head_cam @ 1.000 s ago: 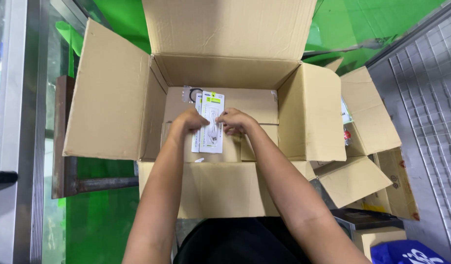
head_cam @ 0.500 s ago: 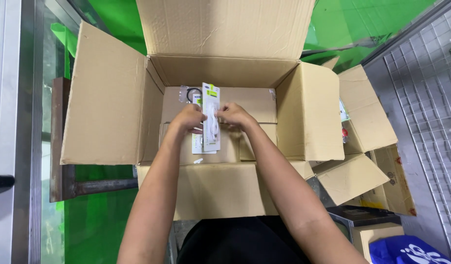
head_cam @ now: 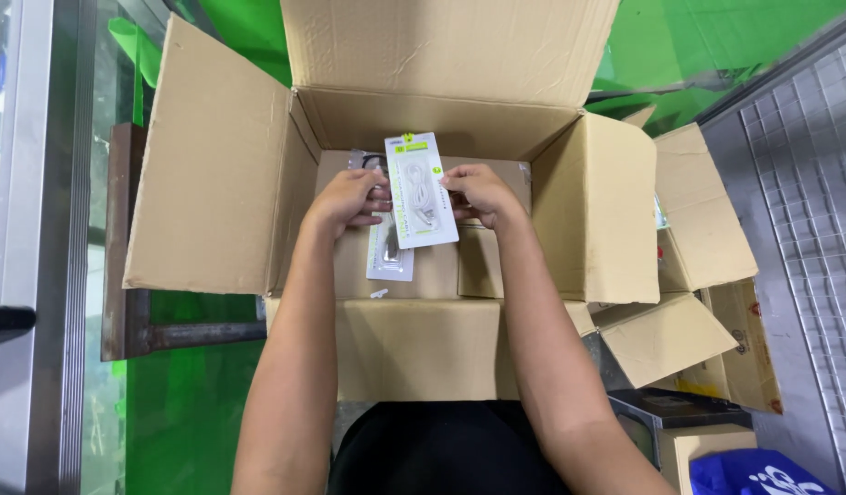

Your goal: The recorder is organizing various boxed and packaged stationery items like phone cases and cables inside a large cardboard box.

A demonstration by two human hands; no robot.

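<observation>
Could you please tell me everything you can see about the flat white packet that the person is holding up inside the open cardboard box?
The flat white retail packet with a yellow-green top band looks like card under clear plastic, with a coiled white cable showing through. It faces the camera, slightly tilted, held above the floor of the big brown cardboard box. The left hand pinches its left edge and the right hand its right edge. Its lower end overlaps a second clear packet lying on the floor.

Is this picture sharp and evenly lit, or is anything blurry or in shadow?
Head view: bright, even light; the white packet between the left hand and right hand looks sharp; soft shadow lies inside the cardboard box; straight edges bow slightly toward the frame's sides.
</observation>
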